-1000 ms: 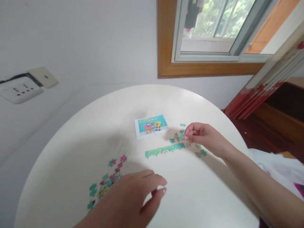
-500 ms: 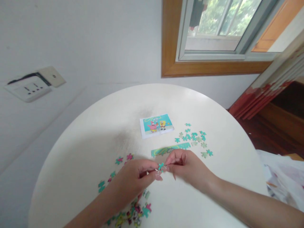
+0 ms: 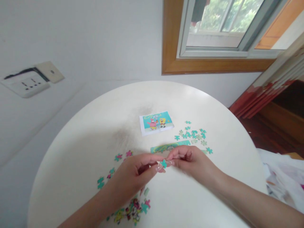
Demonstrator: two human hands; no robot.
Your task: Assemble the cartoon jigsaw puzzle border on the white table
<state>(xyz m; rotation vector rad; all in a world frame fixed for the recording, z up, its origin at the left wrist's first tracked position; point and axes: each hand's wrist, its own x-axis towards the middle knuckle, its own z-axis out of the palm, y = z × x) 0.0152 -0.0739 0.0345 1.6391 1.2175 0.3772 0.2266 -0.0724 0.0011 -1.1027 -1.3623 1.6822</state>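
You are pinching one teal puzzle piece (image 3: 164, 163) between both hands, just on the near side of the joined strip (image 3: 169, 146).
Your left hand (image 3: 140, 168) and right hand (image 3: 190, 159) are holding their fingers (image 3: 152, 157) nearly closed, tips meeting at the piece. For good control, you should be gripping lightly by its edges, leaving its tabs unbent and its printed face showing, and supporting it low so that a slip is costing little. Loose teal pieces (image 3: 188, 134) are lying around the strip's right end, mixed pieces (image 3: 134, 209) are lying nearer you, left of the strip, and the picture card (image 3: 156, 123) is resting beyond it.
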